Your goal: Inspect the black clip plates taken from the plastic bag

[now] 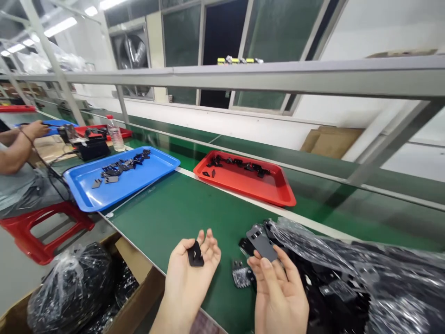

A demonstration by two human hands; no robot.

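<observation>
My left hand [193, 273] is turned palm up above the green table, its thumb and fingers holding a small black plastic part [195, 254] with a slot in it. To its right, my right hand [280, 290] pinches a flat dark grey plate [262, 243] with small square holes near its top end. Just under and beside that hand lie a clear-wrapped part [241, 274] and a large clear plastic bag [399, 278] of black parts. The two held pieces are apart from each other.
A red tray [243, 190] and a blue tray [118, 195] hold several small black parts. Below the table edge at left is a cardboard box [139, 287] with bagged parts. A plastic bottle [116, 134] stands beyond the blue tray. A co-worker [21, 171] sits at far left.
</observation>
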